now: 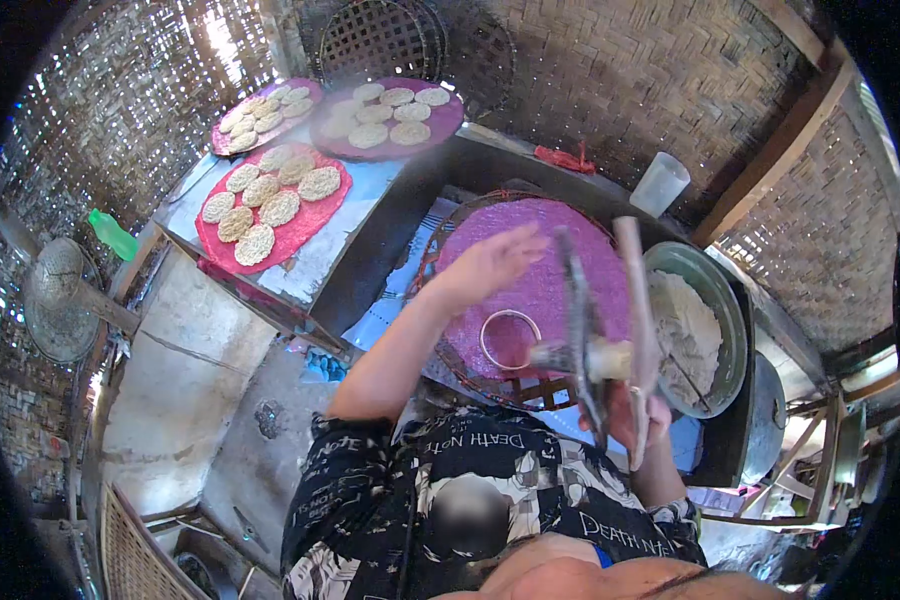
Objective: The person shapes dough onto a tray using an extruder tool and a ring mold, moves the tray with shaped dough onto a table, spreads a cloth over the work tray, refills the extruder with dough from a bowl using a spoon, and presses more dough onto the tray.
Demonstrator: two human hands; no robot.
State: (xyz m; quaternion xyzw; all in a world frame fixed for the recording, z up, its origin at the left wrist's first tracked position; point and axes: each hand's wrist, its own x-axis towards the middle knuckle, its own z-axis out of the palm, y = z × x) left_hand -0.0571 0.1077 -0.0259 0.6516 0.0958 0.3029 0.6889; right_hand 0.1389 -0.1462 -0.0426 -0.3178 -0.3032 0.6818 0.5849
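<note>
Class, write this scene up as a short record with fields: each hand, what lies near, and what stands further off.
Left hand: open, over the purple mat
Right hand: closed around a blurred wooden tool
Ring: pale ring, appears to lie on the purple mat
Basin: green basin at the right, holding a pale mass and a thin stick
Further off: red mat bearing pale discs; translucent cup beyond the basin

On my feed: left forearm angled toward 1 o'clock, left hand outstretched toward 2; right hand at 4 o'clock, curled, partly hidden.
</note>
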